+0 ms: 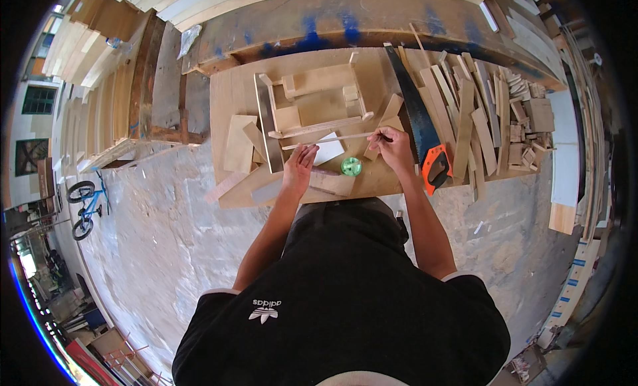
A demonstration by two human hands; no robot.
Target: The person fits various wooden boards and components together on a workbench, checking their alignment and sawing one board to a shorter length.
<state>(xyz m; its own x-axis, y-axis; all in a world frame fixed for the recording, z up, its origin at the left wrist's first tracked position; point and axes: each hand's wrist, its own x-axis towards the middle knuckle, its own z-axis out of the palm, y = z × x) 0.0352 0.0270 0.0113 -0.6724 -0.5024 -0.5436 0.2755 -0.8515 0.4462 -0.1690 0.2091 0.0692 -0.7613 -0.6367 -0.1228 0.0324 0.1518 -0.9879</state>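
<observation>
A thin wooden strip (339, 140) spans the gap between my two hands, slightly higher at its right end. My right hand (393, 146) pinches that end between thumb and fingers. At the left end, the fingertips of my left hand (301, 164) are closed together against the strip. Just beyond it lies a small wooden frame (325, 127) with boards and short corner posts, a long dark-faced piece along its left side. A white sheet (329, 145) and a round green transparent object (351, 166) are on the near side of the strip.
A handsaw with an orange handle (436, 169) lies right of my right hand. Beyond it are several loose wooden slats (465, 103) and small offcuts (525, 130). Flat board pieces (240, 143) lie at the left of the plywood worktop (229, 87). A blue bicycle (91, 203) is on the floor.
</observation>
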